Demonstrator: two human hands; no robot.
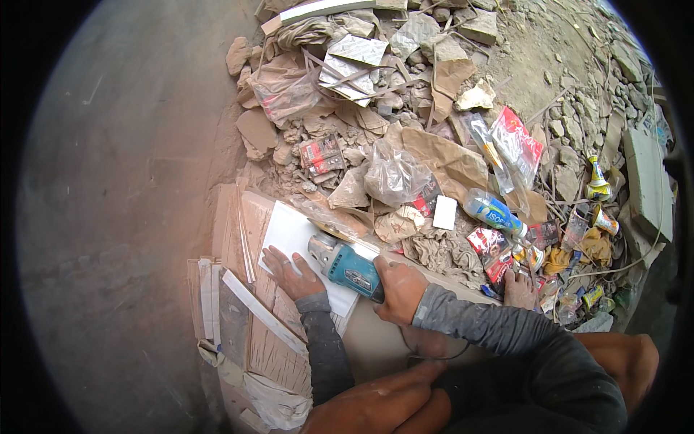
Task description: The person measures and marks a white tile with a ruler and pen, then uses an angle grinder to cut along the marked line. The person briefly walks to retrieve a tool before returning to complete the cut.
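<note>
A teal angle grinder [352,272] is in my right hand [402,292], whose fingers wrap round the rear of its body. Its metal head lies over a white tile [284,226], close to the tile's far edge. The disc is hard to make out there. My left hand [295,275] lies flat on the tile, fingers spread, just left of the grinder's head. Beneath the tile is a dusty brown slab [230,217]. A narrow white strip [264,311] rests on the boards beside my left forearm.
Broken rubble and wrappers heap up beyond the tile, with a clear plastic bag [395,172] and a plastic bottle [496,214] among them. My bare foot [520,291] is at the litter's edge. Dusty grey floor [130,217] spreads out on the left.
</note>
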